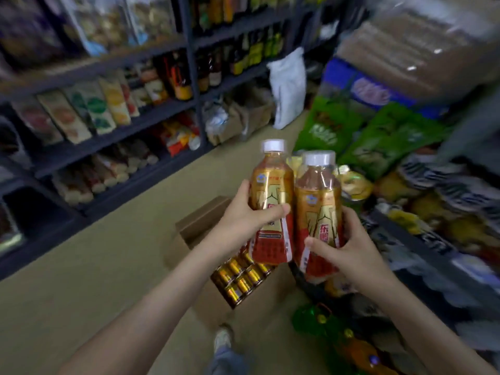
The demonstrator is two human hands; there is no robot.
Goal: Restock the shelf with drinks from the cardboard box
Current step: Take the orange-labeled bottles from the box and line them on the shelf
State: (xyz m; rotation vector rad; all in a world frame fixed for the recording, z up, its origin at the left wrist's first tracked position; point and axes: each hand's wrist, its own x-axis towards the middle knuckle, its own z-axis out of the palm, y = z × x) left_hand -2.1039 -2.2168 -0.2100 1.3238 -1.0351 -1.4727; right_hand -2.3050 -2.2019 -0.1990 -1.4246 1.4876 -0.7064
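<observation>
Left hand (242, 213) grips left bottle (272, 182); right hand (351, 239) grips right bottle (318, 204), just beside at 3 o'clock. 2 clear plastic bottles, amber liquid, glossy gold-red labels, white round caps. At 7 o'clock below: open brown cardboard box (198, 220) on floor, gold cans (240, 277) inside. Dark metal shelf (121, 131) at 10 o'clock.

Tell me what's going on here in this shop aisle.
A person is restocking drinks. Their left grip is round one white-capped bottle, and their right grip is round a second bottle. Both are held roughly upright, side by side, above an open cardboard box on the floor. More gold drinks are packed in the box. Neither held bottle is on the shelves yet.
</observation>
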